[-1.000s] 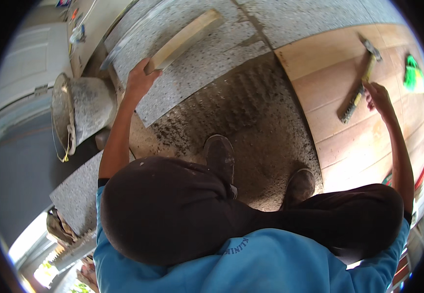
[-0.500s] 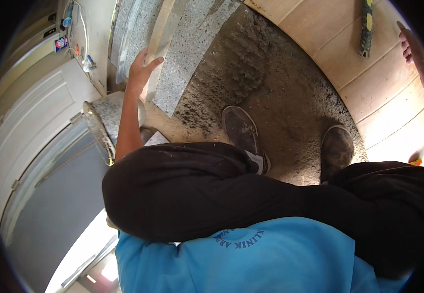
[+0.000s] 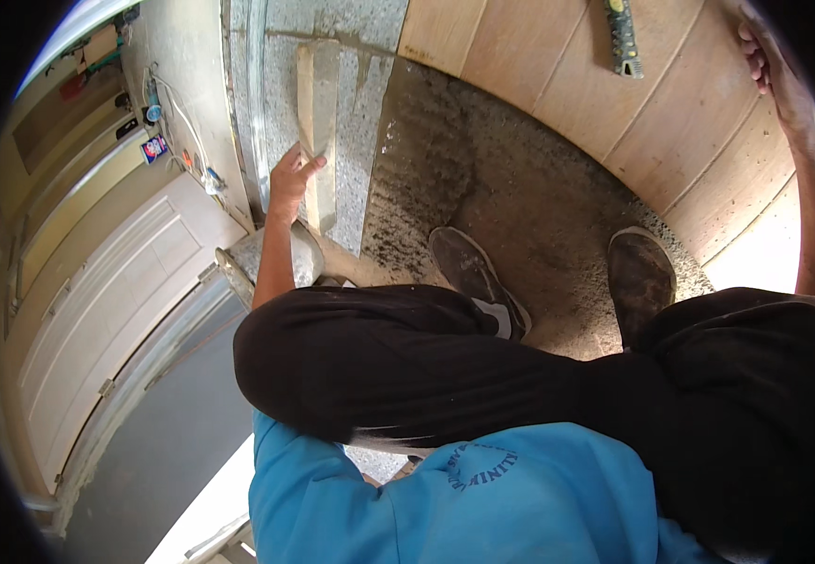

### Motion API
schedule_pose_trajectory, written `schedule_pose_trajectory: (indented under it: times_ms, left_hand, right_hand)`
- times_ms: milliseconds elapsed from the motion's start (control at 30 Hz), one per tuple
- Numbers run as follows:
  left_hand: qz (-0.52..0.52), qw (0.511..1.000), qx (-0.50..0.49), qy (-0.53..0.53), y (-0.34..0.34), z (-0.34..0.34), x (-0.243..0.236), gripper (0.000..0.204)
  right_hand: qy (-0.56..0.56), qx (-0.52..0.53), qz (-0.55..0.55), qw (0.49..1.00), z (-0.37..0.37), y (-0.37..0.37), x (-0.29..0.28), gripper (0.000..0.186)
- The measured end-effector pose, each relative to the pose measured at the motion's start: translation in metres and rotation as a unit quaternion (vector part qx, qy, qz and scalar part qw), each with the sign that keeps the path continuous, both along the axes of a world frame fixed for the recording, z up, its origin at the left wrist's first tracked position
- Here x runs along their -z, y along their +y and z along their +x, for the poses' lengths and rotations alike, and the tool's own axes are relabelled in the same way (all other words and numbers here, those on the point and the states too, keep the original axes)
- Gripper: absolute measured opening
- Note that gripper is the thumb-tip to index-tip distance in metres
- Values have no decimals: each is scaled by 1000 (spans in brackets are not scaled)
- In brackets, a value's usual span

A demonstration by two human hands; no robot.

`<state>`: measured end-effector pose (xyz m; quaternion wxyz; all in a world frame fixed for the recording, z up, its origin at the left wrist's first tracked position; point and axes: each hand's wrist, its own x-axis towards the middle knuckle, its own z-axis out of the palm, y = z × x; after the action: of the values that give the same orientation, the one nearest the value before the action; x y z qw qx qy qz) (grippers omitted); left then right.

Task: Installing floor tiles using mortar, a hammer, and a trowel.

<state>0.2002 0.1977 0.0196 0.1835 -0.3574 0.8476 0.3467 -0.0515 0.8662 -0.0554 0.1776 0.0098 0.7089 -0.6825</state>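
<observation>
My left hand (image 3: 290, 185) grips a long pale wooden block (image 3: 317, 122) lying along a speckled grey tile (image 3: 362, 122). Beside the tile is a patch of dark, ridged mortar (image 3: 482, 150), with both my shoes on it. At the upper right, my right hand (image 3: 769, 70) is near the frame's rim, empty, with loosely bent fingers, over tan wood-look flooring (image 3: 558, 103). A tool with a black and yellow handle (image 3: 621, 38) lies on that flooring to the left of this hand; its head is out of view.
A dirty bucket (image 3: 290, 258) stands left of my left forearm. Along the left side are a white panelled door (image 3: 125, 320), a grey surface (image 3: 158, 442), a wall (image 3: 182, 56) with a hanging white cord, and small items on ledges.
My view has swung round, so the block now runs upright in the picture. My right hand has left the yellow-handled hammer it was touching. My left hand stays on the block.
</observation>
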Motion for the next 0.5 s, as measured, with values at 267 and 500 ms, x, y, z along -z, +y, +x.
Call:
schedule_pose_trajectory:
  times_ms: [267,500]
  left_hand:
    - [35,999,8,13,42,-48,0,66]
    - [67,996,40,39,87,-125,3,65]
  right_hand:
    - [15,91,-24,995,7,13,23,33]
    - [13,103,-64,993,5,11,22,30]
